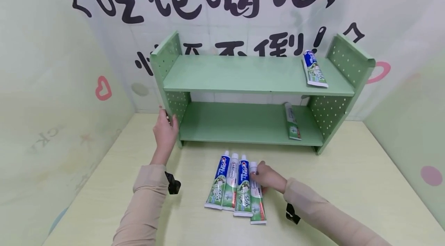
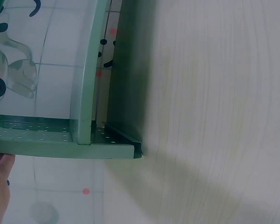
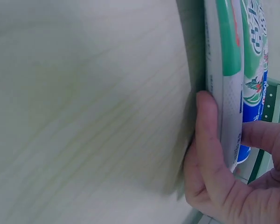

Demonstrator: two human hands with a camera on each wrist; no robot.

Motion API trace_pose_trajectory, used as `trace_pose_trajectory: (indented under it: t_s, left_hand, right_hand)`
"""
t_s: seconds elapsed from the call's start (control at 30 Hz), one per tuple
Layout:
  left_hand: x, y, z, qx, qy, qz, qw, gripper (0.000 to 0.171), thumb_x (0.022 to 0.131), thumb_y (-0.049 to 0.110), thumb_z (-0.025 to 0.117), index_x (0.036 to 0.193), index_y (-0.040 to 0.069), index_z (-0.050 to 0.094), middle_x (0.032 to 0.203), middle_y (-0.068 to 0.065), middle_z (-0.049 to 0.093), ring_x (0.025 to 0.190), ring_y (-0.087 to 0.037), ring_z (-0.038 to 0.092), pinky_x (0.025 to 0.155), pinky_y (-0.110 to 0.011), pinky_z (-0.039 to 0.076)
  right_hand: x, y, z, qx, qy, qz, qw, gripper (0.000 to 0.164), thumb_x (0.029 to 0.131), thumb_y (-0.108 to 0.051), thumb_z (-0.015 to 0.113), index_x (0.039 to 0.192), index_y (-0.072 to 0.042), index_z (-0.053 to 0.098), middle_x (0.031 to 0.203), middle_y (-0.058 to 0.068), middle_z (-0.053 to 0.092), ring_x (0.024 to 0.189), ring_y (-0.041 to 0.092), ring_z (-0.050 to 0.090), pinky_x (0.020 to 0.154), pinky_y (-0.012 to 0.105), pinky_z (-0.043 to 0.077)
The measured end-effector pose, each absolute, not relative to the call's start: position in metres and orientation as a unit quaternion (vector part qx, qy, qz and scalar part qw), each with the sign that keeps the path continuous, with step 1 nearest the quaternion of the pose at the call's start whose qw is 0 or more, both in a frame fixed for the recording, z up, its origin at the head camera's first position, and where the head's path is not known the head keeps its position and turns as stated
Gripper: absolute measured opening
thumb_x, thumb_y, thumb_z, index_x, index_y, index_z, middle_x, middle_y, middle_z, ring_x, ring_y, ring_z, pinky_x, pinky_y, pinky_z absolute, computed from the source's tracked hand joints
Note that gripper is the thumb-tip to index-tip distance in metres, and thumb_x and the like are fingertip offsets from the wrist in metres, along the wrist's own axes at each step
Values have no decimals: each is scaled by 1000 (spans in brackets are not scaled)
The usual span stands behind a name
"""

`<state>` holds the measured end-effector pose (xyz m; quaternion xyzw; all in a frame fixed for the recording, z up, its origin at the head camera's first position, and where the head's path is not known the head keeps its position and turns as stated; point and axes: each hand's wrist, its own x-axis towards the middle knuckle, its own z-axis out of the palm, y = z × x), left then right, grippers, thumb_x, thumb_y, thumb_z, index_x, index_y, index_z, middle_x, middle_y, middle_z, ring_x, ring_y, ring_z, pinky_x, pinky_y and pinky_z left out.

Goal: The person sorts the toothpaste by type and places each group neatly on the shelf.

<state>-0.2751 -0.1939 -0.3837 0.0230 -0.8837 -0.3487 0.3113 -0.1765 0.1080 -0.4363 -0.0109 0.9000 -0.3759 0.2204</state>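
A row of toothpaste tubes lies on the table in front of a green two-tier shelf [image 1: 240,122]. My right hand [image 1: 269,178] pinches the rightmost tube, a white and green toothpaste tube [image 1: 257,203]; in the right wrist view its thumb and fingers [image 3: 209,126] are on either side of the tube. To its left lie a blue and green tube [image 1: 243,188], another white and green tube [image 1: 231,184] and a second blue and green tube [image 1: 219,184]. My left hand [image 1: 165,132] grips the front edge of the shelf's left side panel [image 2: 51,148]; its fingers are partly hidden.
On the upper tier, at the right, lies a blue and green toothpaste tube [image 1: 314,69]. A white and green tube [image 1: 292,122] lies on the lower tier, also toward the right. Perforated side panels bound both tiers. Printed walls enclose the pale wooden table [image 1: 347,184].
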Motion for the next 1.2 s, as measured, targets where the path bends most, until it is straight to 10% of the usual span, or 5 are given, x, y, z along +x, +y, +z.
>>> trace_pose_trajectory:
  t_s: [0.53, 1.2]
  left_hand:
    - [-277, -193, -387, 18, -883, -345, 317, 27, 92, 15, 50, 111, -4, 46, 106, -24, 61, 89, -37, 64, 72, -50, 54]
    - [-277, -194, -384, 17, -883, -347, 316, 27, 92, 15, 49, 111, -5, 45, 108, -24, 60, 89, -38, 64, 69, -47, 56]
  right_hand:
    - [-176, 123, -420, -36, 884, -413, 215, 21, 93, -12, 49, 98, 6, 39, 78, 15, 54, 55, 17, 57, 46, 31, 53]
    - [-184, 129, -398, -75, 874, -425, 223, 19, 93, -11, 47, 95, 8, 46, 80, 16, 59, 60, 16, 60, 50, 32, 55]
